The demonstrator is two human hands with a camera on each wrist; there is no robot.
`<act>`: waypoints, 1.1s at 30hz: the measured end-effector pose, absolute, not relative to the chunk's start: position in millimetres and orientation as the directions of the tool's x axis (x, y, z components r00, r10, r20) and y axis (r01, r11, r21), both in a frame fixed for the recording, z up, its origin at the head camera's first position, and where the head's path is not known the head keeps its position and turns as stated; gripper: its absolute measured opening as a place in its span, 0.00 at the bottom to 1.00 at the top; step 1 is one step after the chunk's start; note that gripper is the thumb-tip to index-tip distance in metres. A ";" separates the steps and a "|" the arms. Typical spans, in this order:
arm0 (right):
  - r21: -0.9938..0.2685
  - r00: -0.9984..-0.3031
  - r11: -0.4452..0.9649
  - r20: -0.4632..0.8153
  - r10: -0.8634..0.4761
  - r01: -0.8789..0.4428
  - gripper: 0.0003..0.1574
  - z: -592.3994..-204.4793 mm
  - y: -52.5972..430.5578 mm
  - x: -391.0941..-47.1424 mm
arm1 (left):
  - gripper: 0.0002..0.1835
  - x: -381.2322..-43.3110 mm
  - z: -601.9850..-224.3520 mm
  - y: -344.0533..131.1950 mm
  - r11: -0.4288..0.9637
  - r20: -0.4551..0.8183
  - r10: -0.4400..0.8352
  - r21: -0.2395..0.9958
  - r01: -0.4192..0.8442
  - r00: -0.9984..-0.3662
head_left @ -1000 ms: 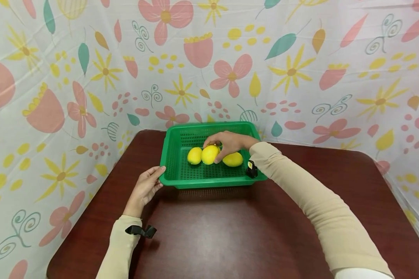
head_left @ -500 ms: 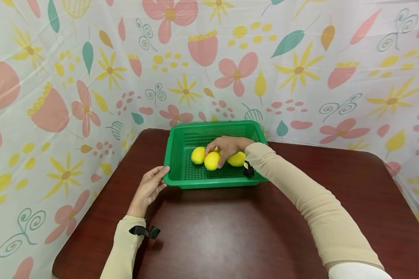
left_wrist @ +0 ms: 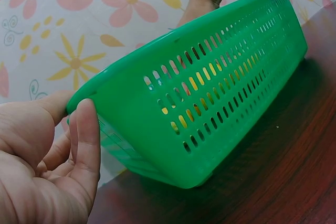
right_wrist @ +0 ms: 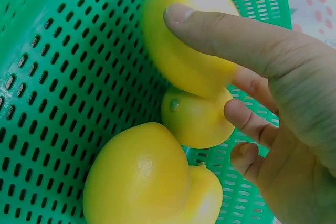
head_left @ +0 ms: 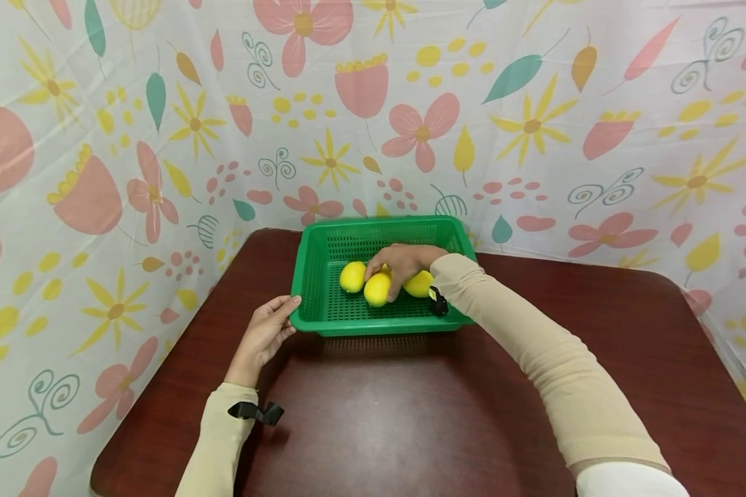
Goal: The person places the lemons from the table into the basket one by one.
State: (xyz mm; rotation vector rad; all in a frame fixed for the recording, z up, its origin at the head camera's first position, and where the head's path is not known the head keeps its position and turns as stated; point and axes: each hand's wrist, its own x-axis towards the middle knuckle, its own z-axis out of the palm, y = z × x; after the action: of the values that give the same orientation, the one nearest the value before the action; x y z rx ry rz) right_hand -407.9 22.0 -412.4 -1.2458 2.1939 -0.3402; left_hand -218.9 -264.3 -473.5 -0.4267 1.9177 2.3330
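In the head view, a green plastic basket (head_left: 360, 326) with slotted walls stands on the table. My left hand (head_left: 267, 333) pinches its near left corner, thumb on top of the rim and fingers below, as the left wrist view shows too. My right hand (head_left: 404, 266) reaches inside and grips a lemon (head_left: 378, 290) between thumb and fingers. Another lemon (head_left: 352, 277) lies to its left, and one more lemon (head_left: 419, 284) lies to the right, partly behind the wrist. In the right wrist view, a lemon with a green stem spot (right_wrist: 194, 116) sits right beside the held one.
The dark red-brown table (head_left: 360, 414) runs around the basket. A flowered cloth (head_left: 410, 103) hangs behind the table and along its left side. Black camera mounts sit on both wrists, the right wrist's mount (head_left: 438, 301) over the basket's right part.
My right hand has shifted the held lemon slightly toward the near side of the basket, and it now sits lower in the head view. The left hand keeps its hold on the corner.
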 end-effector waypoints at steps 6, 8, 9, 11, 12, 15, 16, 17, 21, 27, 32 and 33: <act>-0.538 -0.405 0.542 -0.361 -0.840 -0.645 0.38 -404.6 26.2 -405.3 | 0.09 -220.2 -473.4 -264.8 -0.210 -0.263 -0.100 0.948 -0.238 -0.959; -0.550 -0.430 0.537 -0.322 -0.843 -0.640 0.37 -397.2 29.7 -400.2 | 0.08 -220.8 -473.1 -265.6 -0.213 -0.264 -0.099 0.947 -0.239 -0.959; -0.555 -0.441 0.527 -0.293 -0.848 -0.643 0.35 -392.8 31.4 -396.6 | 0.08 -221.0 -472.6 -265.9 -0.213 -0.264 -0.099 0.947 -0.239 -0.959; -0.557 -0.466 0.511 -0.235 -0.853 -0.655 0.32 -383.9 35.8 -387.7 | 0.08 -222.1 -472.2 -267.0 -0.213 -0.265 -0.099 0.947 -0.240 -0.959; -0.555 -0.479 0.503 -0.203 -0.854 -0.662 0.30 -379.7 38.6 -382.3 | 0.08 -222.9 -471.9 -267.4 -0.214 -0.265 -0.098 0.947 -0.240 -0.959; -0.547 -0.529 0.495 -0.109 -0.842 -0.675 0.27 -370.5 48.5 -364.7 | 0.07 -225.9 -471.4 -267.7 -0.214 -0.258 -0.091 0.948 -0.234 -0.962; -0.545 -0.550 0.497 -0.076 -0.832 -0.676 0.26 -369.0 52.6 -358.7 | 0.07 -227.0 -471.5 -267.6 -0.215 -0.253 -0.088 0.949 -0.230 -0.963; -0.545 -0.571 0.497 -0.039 -0.820 -0.675 0.25 -368.2 56.9 -352.8 | 0.07 -228.0 -471.6 -267.7 -0.216 -0.249 -0.084 0.950 -0.226 -0.965; -0.545 -0.659 0.513 0.101 -0.745 -0.663 0.20 -372.8 75.9 -329.9 | 0.06 -232.0 -474.1 -267.8 -0.225 -0.243 -0.094 0.950 -0.217 -0.965; -0.570 -0.782 0.580 0.196 -0.592 -0.582 0.14 -382.9 110.4 -290.1 | 0.08 -238.3 -478.6 -274.1 -0.217 -0.262 -0.099 0.947 -0.236 -0.960; -0.574 -0.845 0.624 0.300 -0.443 -0.531 0.11 -395.4 150.1 -262.1 | 0.09 -242.1 -477.4 -277.6 -0.196 -0.257 -0.095 0.952 -0.235 -0.962; -0.572 -0.853 0.634 0.322 -0.410 -0.521 0.11 -399.0 159.2 -256.4 | 0.09 -242.2 -476.4 -278.1 -0.188 -0.254 -0.091 0.954 -0.234 -0.963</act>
State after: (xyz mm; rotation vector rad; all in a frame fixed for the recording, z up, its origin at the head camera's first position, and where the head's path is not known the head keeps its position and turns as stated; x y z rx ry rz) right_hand -256.4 159.2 -399.0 -0.8567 2.9844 -1.1302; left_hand -242.2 -278.1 -476.4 -0.3906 1.9391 2.3186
